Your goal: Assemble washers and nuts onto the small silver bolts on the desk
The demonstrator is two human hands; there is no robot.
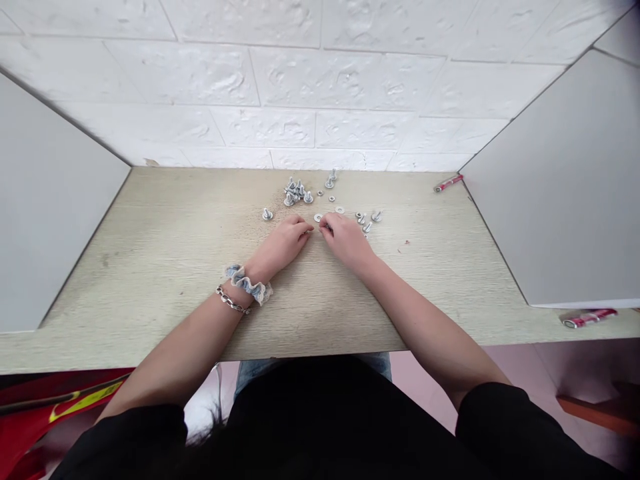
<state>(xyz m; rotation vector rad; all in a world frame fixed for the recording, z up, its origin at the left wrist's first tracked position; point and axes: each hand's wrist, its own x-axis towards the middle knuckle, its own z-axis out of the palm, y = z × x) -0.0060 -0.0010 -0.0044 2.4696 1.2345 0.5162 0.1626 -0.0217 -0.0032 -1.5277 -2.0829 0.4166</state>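
My left hand (pixel 286 241) rests low over the table with fingers curled and pressed together; whatever is at its fingertips is too small to make out. Facing it across a narrow gap, my right hand (pixel 346 241) is closed in a pinch, and a small dark bit shows between thumb and fingers. A flat washer (pixel 318 218) lies just beyond the fingertips, with another washer (pixel 340 210) behind my right hand. Several loose bolts (pixel 367 227) and a nut (pixel 359 215) lie to the right of that hand. One bolt with a washer (pixel 267 214) stands beyond my left hand.
Farther back are a pile of bolts with washers (pixel 297 191), two more bolts (pixel 331 179) and two nuts (pixel 320 193). Red-and-silver cylinders (pixel 449 183) lie by the right panel (pixel 545 187). A left panel (pixel 55 207) and white brick-patterned wall (pixel 285 80) enclose the wooden table (pixel 150 267).
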